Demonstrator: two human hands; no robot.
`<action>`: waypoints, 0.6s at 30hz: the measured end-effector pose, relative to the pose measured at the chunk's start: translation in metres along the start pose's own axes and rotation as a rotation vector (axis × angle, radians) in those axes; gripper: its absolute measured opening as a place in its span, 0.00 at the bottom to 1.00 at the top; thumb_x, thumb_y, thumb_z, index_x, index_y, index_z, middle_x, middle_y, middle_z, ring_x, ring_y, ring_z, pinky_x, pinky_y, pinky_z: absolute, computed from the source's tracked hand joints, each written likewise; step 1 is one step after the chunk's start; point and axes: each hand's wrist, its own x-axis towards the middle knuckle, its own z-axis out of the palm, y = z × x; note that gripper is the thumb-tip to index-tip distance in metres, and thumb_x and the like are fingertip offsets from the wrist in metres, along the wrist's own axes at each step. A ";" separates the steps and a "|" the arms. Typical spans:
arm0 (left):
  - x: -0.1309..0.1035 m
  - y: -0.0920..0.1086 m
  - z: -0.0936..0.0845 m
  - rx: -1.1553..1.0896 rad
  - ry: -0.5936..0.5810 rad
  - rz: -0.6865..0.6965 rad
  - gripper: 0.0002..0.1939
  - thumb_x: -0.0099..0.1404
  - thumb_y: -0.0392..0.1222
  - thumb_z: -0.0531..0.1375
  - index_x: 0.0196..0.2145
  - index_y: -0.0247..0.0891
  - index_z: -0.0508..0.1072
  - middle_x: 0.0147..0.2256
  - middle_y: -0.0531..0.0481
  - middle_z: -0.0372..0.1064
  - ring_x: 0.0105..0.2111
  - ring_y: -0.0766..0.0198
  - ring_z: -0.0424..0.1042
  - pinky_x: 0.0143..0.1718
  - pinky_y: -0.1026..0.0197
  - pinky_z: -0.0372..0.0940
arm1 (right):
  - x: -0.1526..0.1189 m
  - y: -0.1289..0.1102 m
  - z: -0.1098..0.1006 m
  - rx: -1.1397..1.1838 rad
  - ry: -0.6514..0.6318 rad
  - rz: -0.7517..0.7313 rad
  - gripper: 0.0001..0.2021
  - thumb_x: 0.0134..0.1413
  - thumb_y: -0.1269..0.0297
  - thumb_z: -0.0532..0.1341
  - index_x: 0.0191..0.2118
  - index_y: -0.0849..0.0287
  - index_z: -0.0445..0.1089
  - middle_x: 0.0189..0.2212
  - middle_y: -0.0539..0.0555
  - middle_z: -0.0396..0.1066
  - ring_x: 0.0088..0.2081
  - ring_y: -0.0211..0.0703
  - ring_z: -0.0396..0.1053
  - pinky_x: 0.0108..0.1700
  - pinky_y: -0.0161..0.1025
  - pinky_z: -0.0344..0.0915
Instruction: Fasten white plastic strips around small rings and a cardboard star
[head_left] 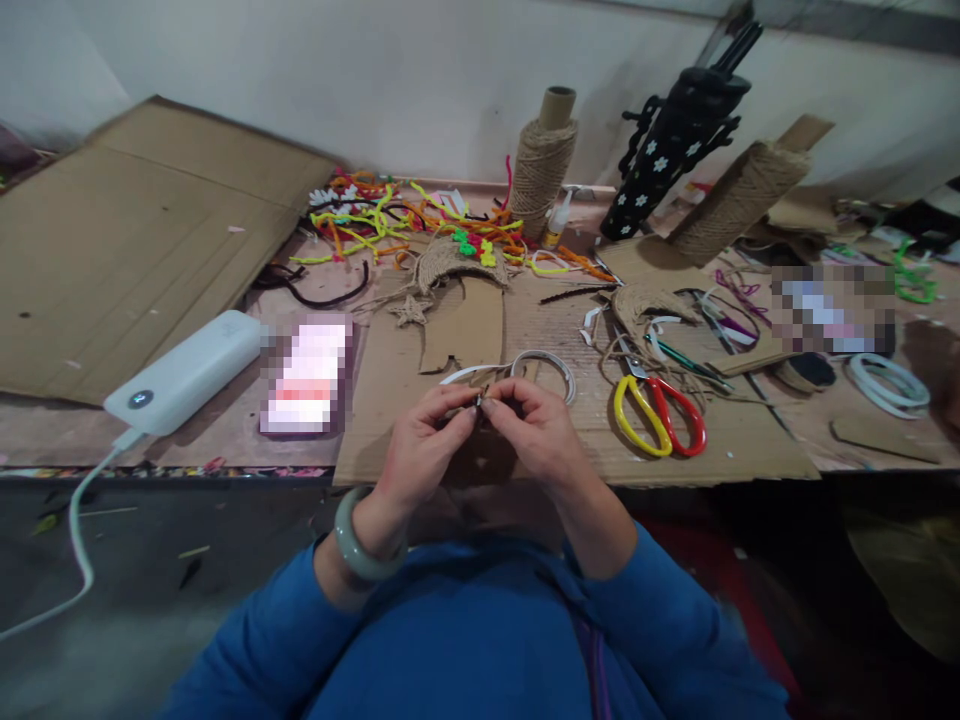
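My left hand [427, 430] and my right hand [541, 428] meet over the front of a flat cardboard sheet [375, 400]. Their fingertips pinch a small dark piece [481, 400] between them; its kind is too small to make out. Just beyond the fingers lies a roll of white tape [571, 385]. Farther back is a twine-wrapped crescent [435, 265] with green, red and yellow flowers on it, beside a twine star [409, 311]. A cut cardboard piece [469, 330] rests below the crescent. Scissors [643, 425] with yellow and red handles lie to the right.
Colourful pipe cleaners [382, 225] are heaped at the back. Twine rolls [541, 170] and a black flowered holder [652, 150] stand near the wall. A power bank [187, 370], a blurred phone [307, 375] and a large cardboard panel [142, 240] occupy the left.
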 end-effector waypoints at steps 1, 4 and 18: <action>0.000 0.000 0.000 0.000 -0.001 -0.007 0.08 0.60 0.40 0.63 0.38 0.46 0.80 0.41 0.50 0.73 0.43 0.63 0.72 0.46 0.61 0.65 | 0.000 -0.001 0.000 0.003 0.003 0.007 0.06 0.44 0.61 0.59 0.26 0.58 0.66 0.20 0.47 0.63 0.23 0.34 0.60 0.24 0.32 0.59; 0.000 0.000 0.000 -0.009 -0.002 -0.025 0.08 0.60 0.40 0.63 0.38 0.45 0.80 0.41 0.50 0.74 0.43 0.63 0.72 0.46 0.62 0.65 | 0.000 -0.002 0.001 0.021 0.017 0.027 0.06 0.43 0.60 0.59 0.25 0.58 0.66 0.20 0.46 0.62 0.22 0.33 0.59 0.24 0.32 0.58; -0.001 0.002 0.000 -0.020 0.014 -0.044 0.08 0.58 0.41 0.64 0.37 0.44 0.80 0.40 0.50 0.74 0.43 0.62 0.72 0.47 0.61 0.65 | -0.001 0.001 0.003 0.075 0.054 0.064 0.08 0.41 0.60 0.62 0.25 0.58 0.66 0.20 0.46 0.65 0.23 0.34 0.60 0.25 0.32 0.59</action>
